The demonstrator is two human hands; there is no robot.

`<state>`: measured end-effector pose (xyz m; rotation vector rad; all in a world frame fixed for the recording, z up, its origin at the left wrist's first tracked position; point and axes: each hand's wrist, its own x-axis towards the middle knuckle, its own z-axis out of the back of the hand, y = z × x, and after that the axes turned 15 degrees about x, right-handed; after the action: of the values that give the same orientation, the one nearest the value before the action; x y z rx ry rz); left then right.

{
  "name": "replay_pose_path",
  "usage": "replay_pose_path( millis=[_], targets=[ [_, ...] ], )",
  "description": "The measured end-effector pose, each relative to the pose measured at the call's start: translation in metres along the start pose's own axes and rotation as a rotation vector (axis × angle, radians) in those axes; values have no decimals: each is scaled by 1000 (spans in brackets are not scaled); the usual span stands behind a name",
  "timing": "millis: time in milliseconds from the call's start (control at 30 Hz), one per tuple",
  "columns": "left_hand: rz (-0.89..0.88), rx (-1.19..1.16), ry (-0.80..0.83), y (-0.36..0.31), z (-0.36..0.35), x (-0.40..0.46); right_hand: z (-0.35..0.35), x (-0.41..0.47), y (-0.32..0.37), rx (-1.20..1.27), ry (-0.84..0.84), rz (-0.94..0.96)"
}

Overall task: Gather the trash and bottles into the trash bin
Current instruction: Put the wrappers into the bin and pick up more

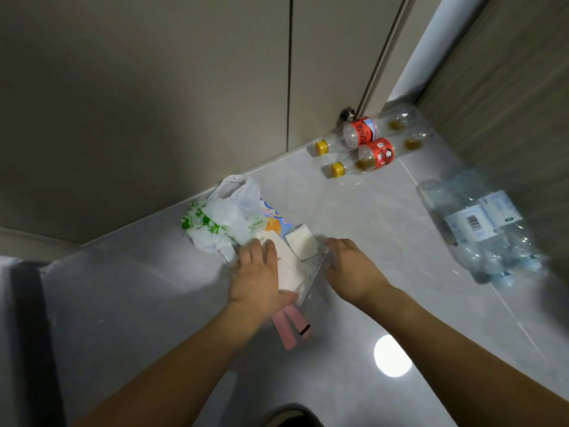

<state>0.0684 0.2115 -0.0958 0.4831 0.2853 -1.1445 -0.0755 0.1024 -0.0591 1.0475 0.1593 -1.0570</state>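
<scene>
A heap of trash lies on the grey floor by the wall: a crumpled white plastic bag with green print (217,223), a colourful wrapper (274,218), white paper pieces (301,243) and a clear plastic packet with pink strips (292,329). My left hand (257,277) presses flat on the paper and packet. My right hand (351,268) pinches the packet's clear right edge. Two empty bottles with red labels and yellow caps (366,146) lie near the door. Clear water bottles (483,232) lie at the right. No trash bin is in view.
A beige wall runs behind the heap, and a door edge with a metal stop (347,114) stands at the back right. A dark vertical edge (27,334) lies at the left. My shoe (289,417) shows at the bottom. A ceiling light reflects on the floor tile (392,355).
</scene>
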Motion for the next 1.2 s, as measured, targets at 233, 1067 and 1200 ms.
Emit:
replay_pose_path(
  millis=[233, 1067, 1200],
  targets=[
    [-39, -34, 165, -1, 14, 2, -16, 49, 14, -121, 27, 53],
    [-265, -464, -283, -76, 236, -36, 175, -93, 12, 27, -76, -85],
    [-402, -443, -352, -136, 291, -67, 233, -157, -16, 105, -86, -134]
  ],
)
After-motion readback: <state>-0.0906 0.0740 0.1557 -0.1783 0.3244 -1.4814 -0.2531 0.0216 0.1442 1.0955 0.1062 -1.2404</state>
